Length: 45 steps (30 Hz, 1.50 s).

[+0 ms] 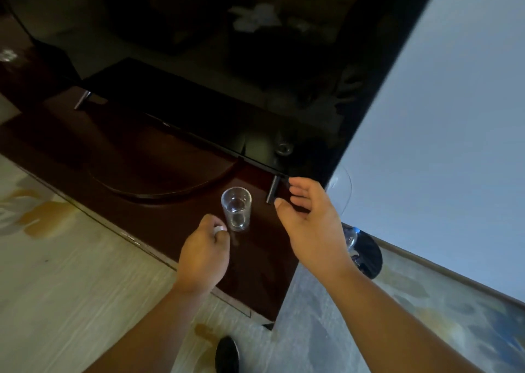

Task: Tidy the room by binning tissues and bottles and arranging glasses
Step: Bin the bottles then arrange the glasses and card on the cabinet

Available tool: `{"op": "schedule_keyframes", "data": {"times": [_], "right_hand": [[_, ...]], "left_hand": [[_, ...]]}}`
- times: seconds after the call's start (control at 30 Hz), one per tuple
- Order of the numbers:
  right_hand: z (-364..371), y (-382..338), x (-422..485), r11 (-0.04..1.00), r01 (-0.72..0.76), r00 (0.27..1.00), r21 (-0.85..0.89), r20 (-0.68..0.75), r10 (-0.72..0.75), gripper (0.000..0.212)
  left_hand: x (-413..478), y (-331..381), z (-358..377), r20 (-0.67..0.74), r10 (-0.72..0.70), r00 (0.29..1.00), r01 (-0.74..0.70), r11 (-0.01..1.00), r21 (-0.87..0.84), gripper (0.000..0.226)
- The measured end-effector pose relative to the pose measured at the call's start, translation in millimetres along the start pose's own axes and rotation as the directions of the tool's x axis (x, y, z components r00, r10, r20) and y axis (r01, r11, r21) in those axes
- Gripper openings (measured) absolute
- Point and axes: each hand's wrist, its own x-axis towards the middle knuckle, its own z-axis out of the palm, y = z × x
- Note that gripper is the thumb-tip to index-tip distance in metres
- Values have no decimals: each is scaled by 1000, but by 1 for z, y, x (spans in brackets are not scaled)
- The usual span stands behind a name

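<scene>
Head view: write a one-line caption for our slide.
Left hand grips a white tissue beside an upright glass on the dark cabinet; right hand open.

A black television (255,60) stands on the dark glossy cabinet (159,173). To its right rises a pale wall (440,117), and patterned floor (56,273) lies in front.

Living room of a home: a large flat-screen television (255,60) stands on slim feet (272,189) along the back edge of a glossy dark-wood surface (142,151), with a clear drinking glass (236,209) near its right end. A pale, flower-patterned floor (56,259) meets a plain painted wall (440,117) and skirting board (454,276) at right.
</scene>
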Motion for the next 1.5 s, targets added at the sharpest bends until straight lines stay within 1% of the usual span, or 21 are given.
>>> {"op": "schedule_keyframes", "data": {"times": [0.07, 0.13, 0.2, 0.3, 0.5, 0.67, 0.77, 0.9, 0.97, 1.07, 1.17, 1.2, 1.27, 1.5], "right_hand": [[-26, 8, -15, 999, 14, 1000, 29, -5, -14, 45], [-60, 21, -31, 998, 16, 1000, 65, -22, -15, 43], [-99, 37, -48, 996, 20, 998, 88, -54, -15, 42], [-158, 63, -70, 997, 10, 991, 74, -131, 0, 41], [-269, 103, -105, 992, -44, 963, 118, -258, 73, 39], [-324, 128, -114, 989, -90, 932, 120, -340, 126, 39], [-342, 145, -108, 986, -133, 920, 102, -358, 161, 41], [-358, 165, -87, 977, -193, 899, 91, -383, 213, 41], [-365, 175, -72, 970, -225, 885, 93, -398, 243, 40], [-374, 184, -46, 955, -286, 872, 81, -390, 295, 41], [-380, 189, -16, 946, -317, 867, 59, -387, 315, 40], [-382, 191, -6, 947, -316, 866, 59, -389, 313, 40], [-384, 194, 8, 948, -312, 870, 56, -384, 309, 40], [-389, 188, 29, 965, -249, 910, 79, -321, 261, 40]], "left_hand": [[-25, 28, 17, 14, 20, 1000, -19, 999, -36, 14], [-49, 56, 40, 25, 36, 999, -35, 999, -36, 15], [-72, 83, 67, 36, 75, 997, -74, 997, -34, 24], [-99, 119, 115, 63, 163, 985, -162, 987, -8, 33], [-147, 197, 207, 146, 295, 944, -292, 956, -38, 30], [-154, 235, 262, 218, 352, 910, -353, 935, -34, 30], [-143, 244, 290, 254, 336, 907, -343, 939, -15, 25], [-110, 248, 330, 330, 265, 906, -298, 953, 52, 15], [-87, 247, 350, 358, 224, 906, -277, 955, 103, 13], [-57, 246, 375, 387, 141, 911, -221, 960, 173, 20], [-31, 248, 393, 442, 53, 895, -181, 950, 253, 43], [-23, 248, 397, 439, 25, 898, -161, 948, 276, 50], [-10, 249, 400, 411, -14, 912, -112, 954, 280, 55], [-9, 253, 375, 330, 20, 944, -93, 974, 205, 50]]}}
